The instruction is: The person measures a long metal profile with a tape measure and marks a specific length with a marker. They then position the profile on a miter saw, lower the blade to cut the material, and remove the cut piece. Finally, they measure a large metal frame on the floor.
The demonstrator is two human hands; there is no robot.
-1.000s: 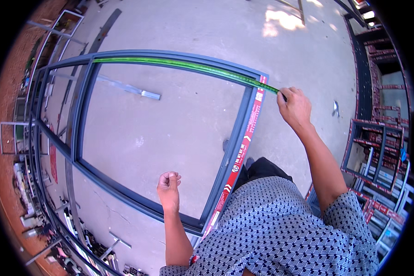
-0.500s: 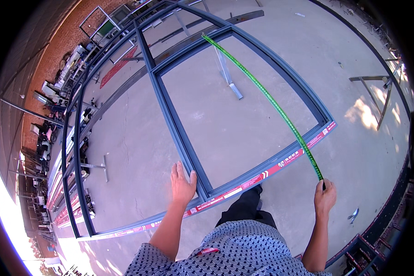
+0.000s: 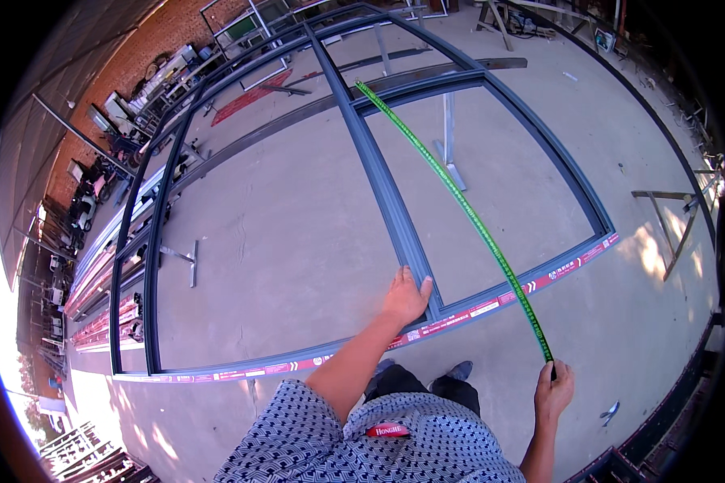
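Observation:
A large dark grey metal window frame (image 3: 389, 201) lies raised above the floor, with red-and-white protective film (image 3: 491, 305) along its near edge. My left hand (image 3: 407, 296) rests on the near end of its middle bar, fingers stretched out and nothing gripped. Low at the right, my right hand (image 3: 553, 388) is closed on a tape measure; its case is mostly hidden in the fingers. From there the green tape blade (image 3: 475, 219) runs out across the right-hand opening, slightly bowed. Its far tip lies by the middle bar, near the crossbar (image 3: 423, 88).
Metal stands (image 3: 449, 137) show beneath the frame. Red-wrapped profiles (image 3: 97, 298) lie in stacks at the left. A trestle (image 3: 670, 229) stands at the right, and a small tool (image 3: 611, 414) lies on the floor. Workshop clutter lines the brick wall (image 3: 181, 32).
The view has shifted, and more of my feet shows. The blade's far tip has moved left along the crossbar to the middle bar. My left hand now lies on that bar; the right still holds the tape measure.

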